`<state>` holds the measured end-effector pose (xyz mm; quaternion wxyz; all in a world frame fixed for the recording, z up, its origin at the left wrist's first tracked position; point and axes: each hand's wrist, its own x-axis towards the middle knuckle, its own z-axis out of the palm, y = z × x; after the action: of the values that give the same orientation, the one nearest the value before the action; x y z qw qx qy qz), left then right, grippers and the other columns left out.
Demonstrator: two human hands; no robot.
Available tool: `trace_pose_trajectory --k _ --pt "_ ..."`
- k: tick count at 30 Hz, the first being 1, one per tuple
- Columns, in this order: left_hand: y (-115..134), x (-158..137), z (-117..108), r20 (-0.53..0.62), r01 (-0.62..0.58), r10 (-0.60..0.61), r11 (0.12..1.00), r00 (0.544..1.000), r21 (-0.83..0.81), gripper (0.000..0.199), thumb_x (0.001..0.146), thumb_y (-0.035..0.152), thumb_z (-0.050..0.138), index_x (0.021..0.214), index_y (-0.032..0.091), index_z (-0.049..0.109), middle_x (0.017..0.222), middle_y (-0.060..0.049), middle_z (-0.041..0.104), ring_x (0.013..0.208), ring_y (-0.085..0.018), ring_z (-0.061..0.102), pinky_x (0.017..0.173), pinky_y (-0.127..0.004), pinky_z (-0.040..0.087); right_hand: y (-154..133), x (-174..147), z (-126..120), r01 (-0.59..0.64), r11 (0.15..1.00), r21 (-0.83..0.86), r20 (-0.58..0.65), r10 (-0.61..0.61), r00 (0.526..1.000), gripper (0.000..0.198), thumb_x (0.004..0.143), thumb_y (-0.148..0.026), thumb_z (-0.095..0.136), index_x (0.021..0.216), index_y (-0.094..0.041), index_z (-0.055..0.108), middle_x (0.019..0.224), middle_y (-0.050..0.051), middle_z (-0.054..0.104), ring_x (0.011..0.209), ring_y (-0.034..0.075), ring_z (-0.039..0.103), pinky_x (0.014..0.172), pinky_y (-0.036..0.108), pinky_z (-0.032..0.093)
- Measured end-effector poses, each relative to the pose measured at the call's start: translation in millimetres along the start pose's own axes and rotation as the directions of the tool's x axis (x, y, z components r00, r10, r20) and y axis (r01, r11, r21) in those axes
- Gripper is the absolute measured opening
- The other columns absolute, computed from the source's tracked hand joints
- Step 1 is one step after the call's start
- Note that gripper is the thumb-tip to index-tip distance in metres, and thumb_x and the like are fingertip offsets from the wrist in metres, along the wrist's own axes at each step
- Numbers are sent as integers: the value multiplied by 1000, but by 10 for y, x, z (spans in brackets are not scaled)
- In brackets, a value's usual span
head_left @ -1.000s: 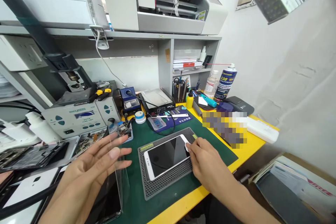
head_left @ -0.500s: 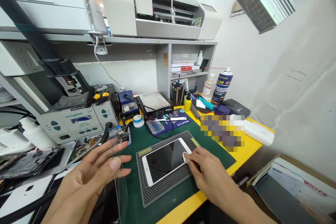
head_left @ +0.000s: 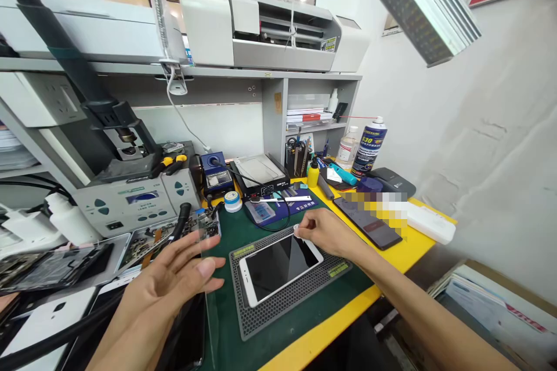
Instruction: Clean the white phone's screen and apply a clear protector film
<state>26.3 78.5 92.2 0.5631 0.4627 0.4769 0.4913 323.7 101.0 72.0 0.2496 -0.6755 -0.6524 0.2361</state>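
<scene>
White phone [head_left: 282,269]: it lies screen up on the gray mat [head_left: 261,322], which rests on the green mat [head_left: 230,353] near the front edge of the yellow table [head_left: 308,348].
Right hand [head_left: 324,232]: thumb and finger are closed in a pinch on a small white piece [head_left: 297,231], at the far right corner of the phone. The fingertips cover part of this piece, so I cannot tell what it is.
Left hand [head_left: 174,278]: it holds a clear sheet [head_left: 210,319] between thumb and spread fingers, over the left side of the green mat. Where exactly the fingers press is hard to see, and the sheet's lower part is faint.
Under the left hand: a dark screen [head_left: 194,327] is mostly hidden.
Right edge of the table: a black phone [head_left: 365,223] lies there, partly covered by blurred blocks.
Different from half a second ago: the right hand has moved from the phone's right end to its far corner. The yellow label [head_left: 338,268] at the gray mat's near right corner, covered then, is now visible. The left hand keeps the same pose.
</scene>
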Motion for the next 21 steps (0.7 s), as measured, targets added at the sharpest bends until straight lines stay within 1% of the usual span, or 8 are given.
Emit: trace_pose_trajectory --k 4,6,8,10,13,15,18,21 --pt "0 16 -13 3 11 -11 1000 1000 -25 76 68 42 93 135 22 61 142 -13 66 111 -35 73 75 -36 70 77 -257 -80 0 1000 12 60 -1 998 25 88 -39 67 74 -19 62 76 0 66 65 14 56 58 26 38" --pt "2 16 -17 4 23 -23 999 1000 -43 77 66 41 94 133 22 63 142 -13 66 111 -35 73 76 -36 70 113 -396 -112 -18 1000 2 73 18 997 25 89 -40 66 76 -19 63 73 0 65 62 14 55 54 25 37" --pt "6 11 -11 1 27 -27 998 1000 -55 75 65 39 95 132 22 64 142 -13 66 111 -35 74 76 -36 70 140 -433 -116 -21 1000 -8 75 22 997 24 91 -41 64 82 -19 65 73 1 65 63 15 57 53 25 38" --pt "10 1 11 3 31 -31 998 1000 -56 73 66 38 95 130 21 66 140 -14 67 109 -34 74 76 -35 69 145 -361 -85 -1 1000 -25 67 3 998 25 95 -41 60 88 -18 67 75 2 66 64 16 58 54 25 39" --pt "9 -11 52 -13 18 -19 998 1000 -59 68 68 37 93 128 19 67 138 -15 69 107 -33 75 75 -36 69 94 -194 0 65 994 -90 7 -65 998 28 101 -38 53 91 -17 69 82 5 68 68 17 59 59 28 40" --pt "8 -11 62 -12 33 -34 997 999 -75 64 69 36 92 126 18 69 139 -15 68 107 -33 75 75 -36 69 25 -172 50 130 979 -158 -28 -136 990 30 104 -31 49 85 -17 67 88 8 67 75 19 60 65 31 40" --pt "19 3 39 26 85 -83 988 996 -131 58 73 34 90 125 18 70 140 -16 67 108 -33 74 78 -39 68 -71 -329 77 246 938 -243 32 -246 969 33 105 -23 47 76 -19 62 89 7 62 79 20 59 70 33 40" --pt "40 22 0 107 167 -144 955 984 -246 51 83 40 81 127 17 70 141 -16 66 108 -33 74 83 -43 67 -78 -513 52 307 906 -291 102 -290 952 32 105 -19 45 80 -20 64 89 5 60 79 20 59 70 33 42"
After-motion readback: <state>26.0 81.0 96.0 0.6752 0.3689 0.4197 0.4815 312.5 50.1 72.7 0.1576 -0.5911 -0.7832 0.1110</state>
